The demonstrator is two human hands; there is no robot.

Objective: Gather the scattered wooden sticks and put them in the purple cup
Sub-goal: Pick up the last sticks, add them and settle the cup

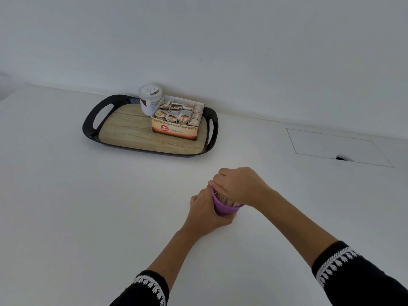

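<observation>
The white tabletop [66, 217] runs back to a plain white wall. At far left, a dark-rimmed tray [88, 120] with a wood-look floor carries a white jar [150, 100] and an open tea box [176, 122]; both stand well apart from the work area.

Centre: the left hand [205, 213] grips the purple cup [223, 208], fingers wrapped round its wall. The cup tilts away from the person. Wooden sticks [227, 200] show inside its mouth. The right hand [238, 186] covers the rim, fingers curled over the stick ends; whether they pinch any stick cannot be told.

Risk: with the cup tilted, lifting the right hand early would probably let sticks slide out. A loose left grip could tip the cup.

Right: a flush hatch [340, 146] with a finger notch lies in the tabletop. Open surface surrounds the hands on all sides; no loose sticks are visible.
</observation>
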